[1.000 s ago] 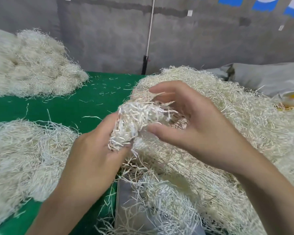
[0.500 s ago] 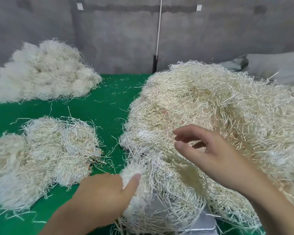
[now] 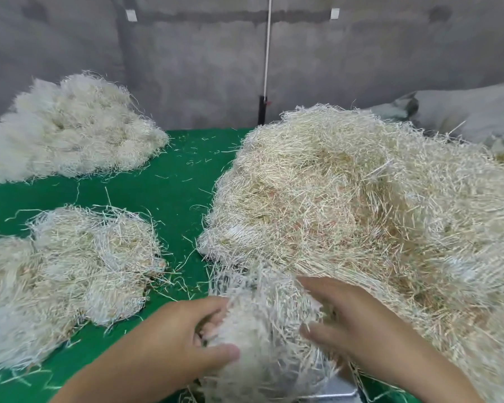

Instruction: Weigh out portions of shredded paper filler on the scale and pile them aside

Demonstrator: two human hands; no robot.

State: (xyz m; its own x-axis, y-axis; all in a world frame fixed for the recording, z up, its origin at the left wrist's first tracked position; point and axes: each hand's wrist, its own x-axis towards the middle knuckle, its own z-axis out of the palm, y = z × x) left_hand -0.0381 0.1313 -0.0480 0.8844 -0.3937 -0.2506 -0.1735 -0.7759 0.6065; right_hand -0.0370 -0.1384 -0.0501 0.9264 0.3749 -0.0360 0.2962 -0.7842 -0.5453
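A clump of pale shredded paper [image 3: 269, 338] lies on the metal scale [image 3: 336, 389], whose corner shows at the bottom edge. My left hand [image 3: 184, 341] grips the clump's left side, thumb and fingers curled into it. From the right, my right hand [image 3: 349, 324] closes its thumb and fingers round the same clump. The big heap of shredded paper [image 3: 361, 205] spreads behind and to the right. Weighed portions [image 3: 70, 269] are piled at the left on the green table [image 3: 169, 187].
A second, whiter pile of shredded paper [image 3: 67, 129] sits at the far left by the grey wall. A grey sack [image 3: 466, 112] lies at the back right. A white pole [image 3: 266, 59] stands against the wall. Loose strands litter the green surface.
The view has dropped and both hands have come down onto the clump on the scale. My right hand, which was hovering open over the heap, now closes on the clump.
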